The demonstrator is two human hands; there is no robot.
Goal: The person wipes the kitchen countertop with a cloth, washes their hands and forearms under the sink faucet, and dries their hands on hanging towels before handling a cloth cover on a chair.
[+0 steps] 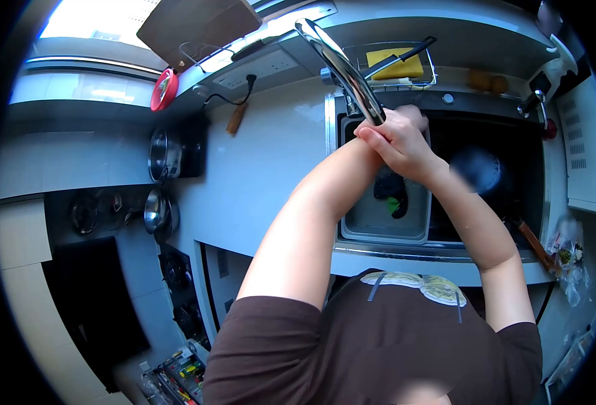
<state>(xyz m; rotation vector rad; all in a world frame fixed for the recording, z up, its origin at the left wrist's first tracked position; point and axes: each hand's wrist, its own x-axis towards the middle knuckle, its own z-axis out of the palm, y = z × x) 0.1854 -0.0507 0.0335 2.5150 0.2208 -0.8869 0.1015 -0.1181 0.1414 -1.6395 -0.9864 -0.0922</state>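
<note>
My right hand (399,142) is wrapped over my left wrist, just below the tip of the chrome faucet (342,67). Beyond it my left hand (414,116) shows only as a blurred patch, its fingers hidden or smeared. Both are above the grey basin (385,233) in the sink. A dark item with a green part (394,204) lies in that basin, under my forearms. In the dark sink bay to the right is a blurred round object (477,170).
Behind the sink, a wire rack (416,84) bears a yellow cloth (394,64) and a black-handled utensil (419,48). Left on the counter are a wooden-handled tool (236,119) and metal pot (164,155). A plastic bag (571,260) hangs at right.
</note>
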